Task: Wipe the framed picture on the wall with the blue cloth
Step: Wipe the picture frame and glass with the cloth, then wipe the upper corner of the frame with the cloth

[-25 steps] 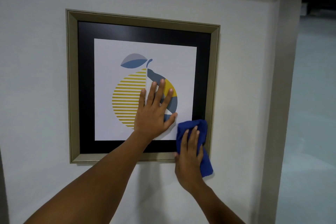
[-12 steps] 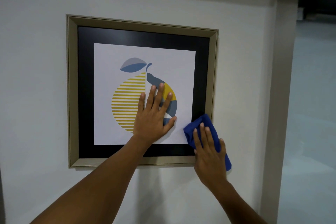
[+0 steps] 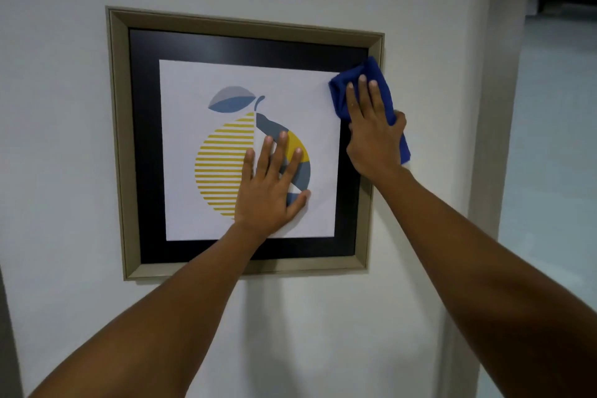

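The framed picture [image 3: 120, 139] hangs on a white wall: a dull gold frame, a black mat and a white print of a striped yellow and blue fruit. My left hand [image 3: 269, 191] lies flat on the glass over the fruit, fingers spread, holding nothing. My right hand [image 3: 374, 132] presses the folded blue cloth [image 3: 371, 71] against the upper right part of the picture, over the black mat and the frame's right edge. Part of the cloth is hidden under that hand.
The white wall [image 3: 58, 171] surrounds the frame. A beige corner post [image 3: 497, 107] ends the wall just right of the picture. Beyond it a pale floor [image 3: 555, 155] opens out.
My right hand has carried the blue cloth up the frame's right side, from the lower right corner to the upper right. My left hand has stayed flat on the print.
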Available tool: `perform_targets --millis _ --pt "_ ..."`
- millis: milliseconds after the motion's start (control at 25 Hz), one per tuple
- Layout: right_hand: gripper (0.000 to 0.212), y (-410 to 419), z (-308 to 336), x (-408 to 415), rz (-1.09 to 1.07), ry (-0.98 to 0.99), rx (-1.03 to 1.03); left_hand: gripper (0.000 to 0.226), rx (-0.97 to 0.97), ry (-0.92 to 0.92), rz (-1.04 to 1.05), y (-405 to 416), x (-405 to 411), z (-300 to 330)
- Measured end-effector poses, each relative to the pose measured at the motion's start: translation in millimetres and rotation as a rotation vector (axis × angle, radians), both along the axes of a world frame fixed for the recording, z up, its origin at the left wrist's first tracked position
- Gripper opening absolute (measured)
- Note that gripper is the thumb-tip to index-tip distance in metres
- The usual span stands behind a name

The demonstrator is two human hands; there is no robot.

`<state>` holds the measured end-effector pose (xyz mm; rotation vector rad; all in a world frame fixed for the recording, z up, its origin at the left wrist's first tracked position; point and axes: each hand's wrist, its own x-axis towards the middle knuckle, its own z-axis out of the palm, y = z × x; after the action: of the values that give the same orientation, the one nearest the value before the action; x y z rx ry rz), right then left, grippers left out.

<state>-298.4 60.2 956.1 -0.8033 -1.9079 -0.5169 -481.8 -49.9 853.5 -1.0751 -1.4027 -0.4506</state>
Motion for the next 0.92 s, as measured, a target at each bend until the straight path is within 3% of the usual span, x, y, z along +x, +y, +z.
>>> perform_targets --millis 240,440,520,680,920 --pt "0.076 -12.4 -83.2 24.9 0.204 -0.034 -0.011 0.082 -0.099 -0.218 -0.074 -1.0 38.4 -14.6" --pt "0.049 -16.6 -210.0 68.4 0.399 0.162 -0.189 0.077 -0.207 -0.455 -0.615 33.2 126.2 -92.0" --pt "0.046 -11.1 -266.4 101.9 0.346 0.197 -0.232 0.072 -0.248 -0.646 -0.775 49.0 164.4 -136.5" --pt "0.046 -4.5 -401.8 193.1 0.158 0.068 -0.395 0.047 -0.501 -0.869 -1.004 81.5 240.0 -257.4" --pt "0.055 -56.9 -623.0 341.3 -0.140 -0.097 -0.853 0.026 -0.950 -1.124 -1.071 82.5 372.1 -496.0"
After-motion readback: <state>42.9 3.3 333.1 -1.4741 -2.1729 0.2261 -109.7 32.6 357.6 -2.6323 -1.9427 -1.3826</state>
